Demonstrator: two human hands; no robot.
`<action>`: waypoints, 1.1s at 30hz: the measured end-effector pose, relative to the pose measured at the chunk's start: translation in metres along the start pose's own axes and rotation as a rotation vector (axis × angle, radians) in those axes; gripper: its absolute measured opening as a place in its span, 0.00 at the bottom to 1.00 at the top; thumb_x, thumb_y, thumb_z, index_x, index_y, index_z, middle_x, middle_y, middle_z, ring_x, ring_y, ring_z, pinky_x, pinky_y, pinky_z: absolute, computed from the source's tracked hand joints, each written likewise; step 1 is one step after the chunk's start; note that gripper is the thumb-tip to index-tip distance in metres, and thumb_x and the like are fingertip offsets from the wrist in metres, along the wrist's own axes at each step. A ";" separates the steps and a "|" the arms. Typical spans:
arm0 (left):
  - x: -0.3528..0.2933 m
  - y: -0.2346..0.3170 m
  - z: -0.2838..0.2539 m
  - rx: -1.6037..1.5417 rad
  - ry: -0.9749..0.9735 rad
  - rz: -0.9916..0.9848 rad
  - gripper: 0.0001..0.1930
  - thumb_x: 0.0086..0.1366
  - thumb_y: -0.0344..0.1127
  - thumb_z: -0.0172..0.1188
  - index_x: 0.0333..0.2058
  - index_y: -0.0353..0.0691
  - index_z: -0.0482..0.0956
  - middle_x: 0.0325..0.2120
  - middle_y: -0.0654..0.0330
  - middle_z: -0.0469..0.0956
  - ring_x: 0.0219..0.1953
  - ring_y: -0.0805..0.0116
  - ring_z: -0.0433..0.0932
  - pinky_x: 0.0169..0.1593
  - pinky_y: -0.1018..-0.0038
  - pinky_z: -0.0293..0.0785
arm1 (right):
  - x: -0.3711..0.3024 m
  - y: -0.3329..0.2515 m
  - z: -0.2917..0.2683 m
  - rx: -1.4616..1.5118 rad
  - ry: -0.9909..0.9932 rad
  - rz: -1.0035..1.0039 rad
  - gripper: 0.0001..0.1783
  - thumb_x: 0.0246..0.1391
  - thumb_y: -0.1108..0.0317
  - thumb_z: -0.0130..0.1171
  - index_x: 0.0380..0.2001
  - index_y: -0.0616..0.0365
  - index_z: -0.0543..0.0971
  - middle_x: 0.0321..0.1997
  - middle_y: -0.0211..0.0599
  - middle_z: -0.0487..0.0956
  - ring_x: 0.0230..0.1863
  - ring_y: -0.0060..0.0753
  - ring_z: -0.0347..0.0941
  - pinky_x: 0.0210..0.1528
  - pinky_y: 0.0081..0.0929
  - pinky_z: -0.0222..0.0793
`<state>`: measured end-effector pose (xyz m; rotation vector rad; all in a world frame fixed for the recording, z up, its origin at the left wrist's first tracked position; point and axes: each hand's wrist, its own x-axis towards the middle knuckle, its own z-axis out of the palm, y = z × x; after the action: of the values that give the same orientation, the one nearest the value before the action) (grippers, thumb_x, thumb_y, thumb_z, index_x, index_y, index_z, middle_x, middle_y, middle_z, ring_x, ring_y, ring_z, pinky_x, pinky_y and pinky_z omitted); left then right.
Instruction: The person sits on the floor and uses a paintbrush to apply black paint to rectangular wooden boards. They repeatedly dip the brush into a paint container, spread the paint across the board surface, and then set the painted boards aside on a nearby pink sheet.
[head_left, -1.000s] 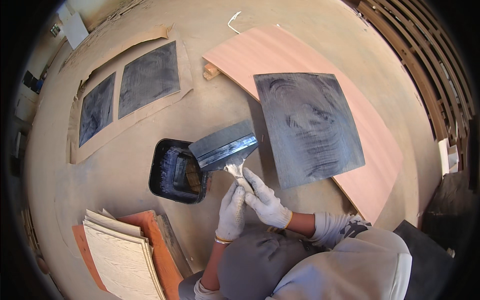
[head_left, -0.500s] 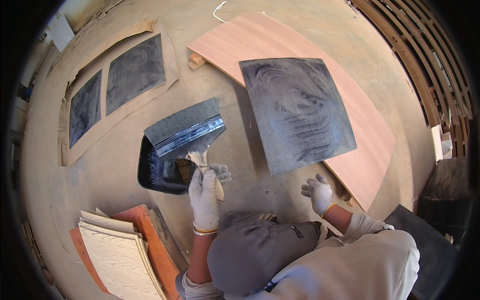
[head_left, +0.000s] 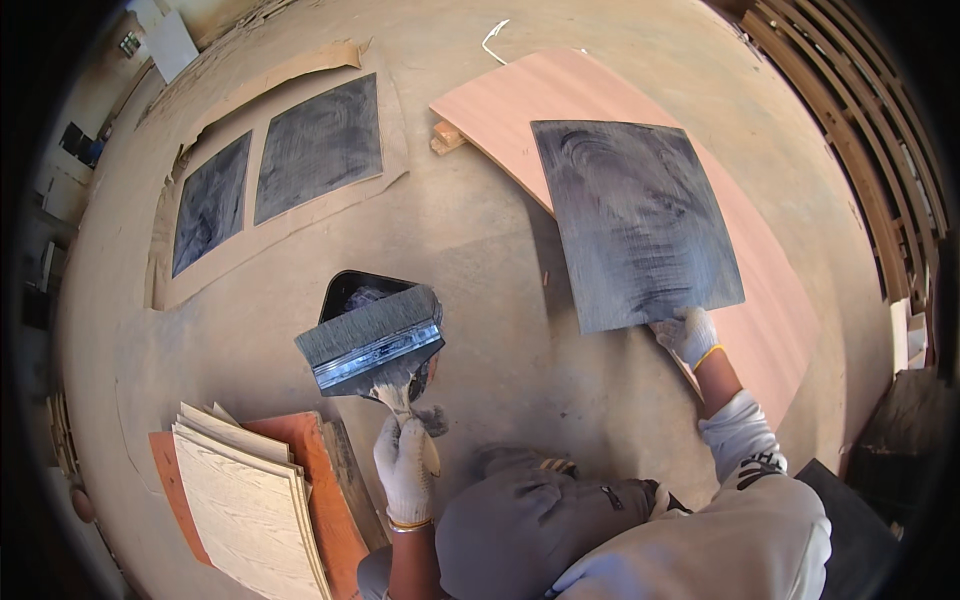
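Head view: your left hand (head_left: 404,468) is wrapped around the wide brush (head_left: 368,345) handle (head_left: 394,399); your right hand (head_left: 691,338) pinches the dark panel (head_left: 643,222) at its near edge.

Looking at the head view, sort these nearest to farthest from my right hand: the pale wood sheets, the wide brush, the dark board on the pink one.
1. Dark board: at the right hand.
2. Wide brush: left, in the left hand.
3. Pale wood sheets: lower left.
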<state>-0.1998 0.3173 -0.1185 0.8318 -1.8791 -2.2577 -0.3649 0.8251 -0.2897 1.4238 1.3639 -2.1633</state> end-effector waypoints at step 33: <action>0.044 0.029 0.035 0.088 -0.115 -0.026 0.12 0.71 0.27 0.53 0.47 0.27 0.80 0.47 0.46 0.84 0.48 0.61 0.83 0.59 0.64 0.77 | 0.095 -0.120 0.262 -1.396 0.484 -0.881 0.78 0.45 0.27 0.72 0.83 0.57 0.39 0.83 0.69 0.50 0.85 0.67 0.43 0.82 0.65 0.33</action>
<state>-0.2613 0.3238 -0.1039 0.7574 -2.0421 -2.2993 -0.6465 0.7128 -0.2701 0.7190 3.0640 -0.4220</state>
